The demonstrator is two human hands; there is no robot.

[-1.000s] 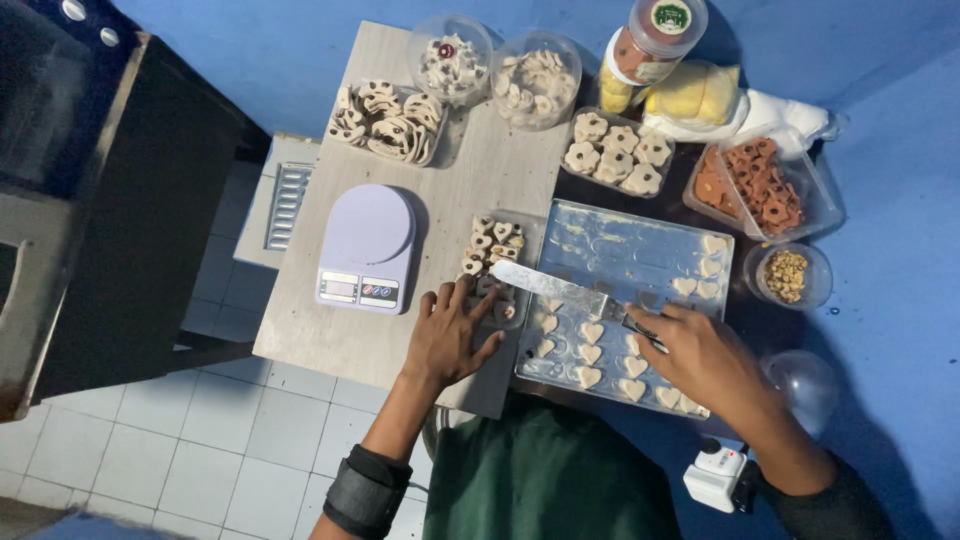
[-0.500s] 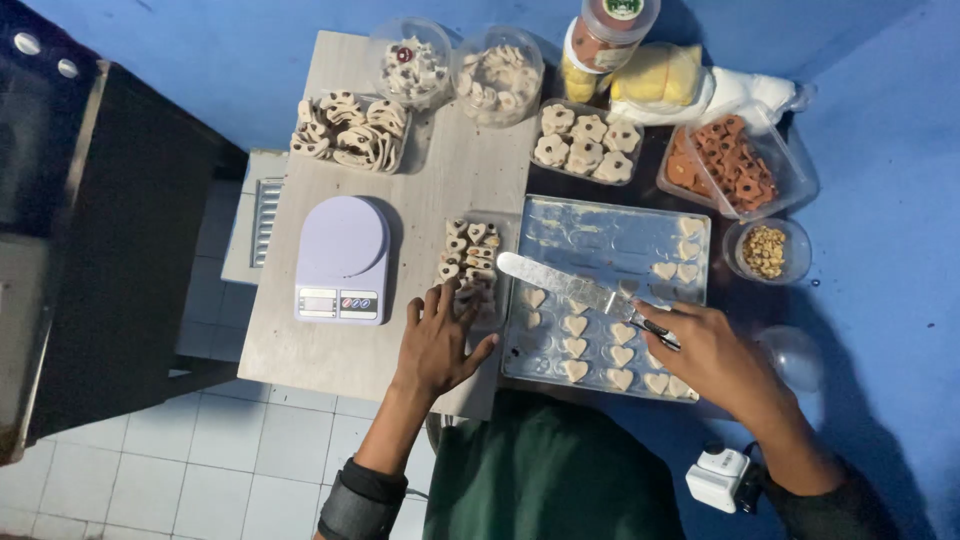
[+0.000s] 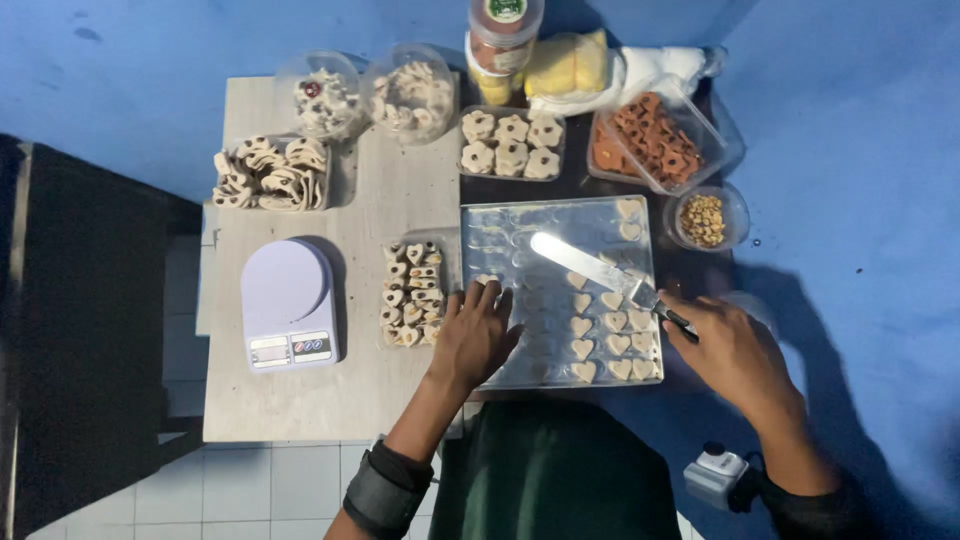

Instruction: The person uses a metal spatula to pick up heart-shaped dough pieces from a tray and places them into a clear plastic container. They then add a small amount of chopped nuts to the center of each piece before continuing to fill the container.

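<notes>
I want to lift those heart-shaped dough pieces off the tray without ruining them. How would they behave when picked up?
The heart-shaped pieces look thin and pale, probably unbaked, so likely soft and apt to bend or tear. They lie flat on the tray, so they may stick. The right hand holds a flat spatula, suggesting they need support underneath.

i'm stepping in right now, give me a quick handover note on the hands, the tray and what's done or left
Left hand: flat on the near left edge of the tray, holding nothing.
Right hand: grips the spatula, blade slanting over the tray.
Tray: heart cookies lie on its right and near part; the far left part is bare.
Small container of hearts sits left of the tray, scale further left.
Done: part of the tray is cleared. Left: the hearts on the tray.
</notes>
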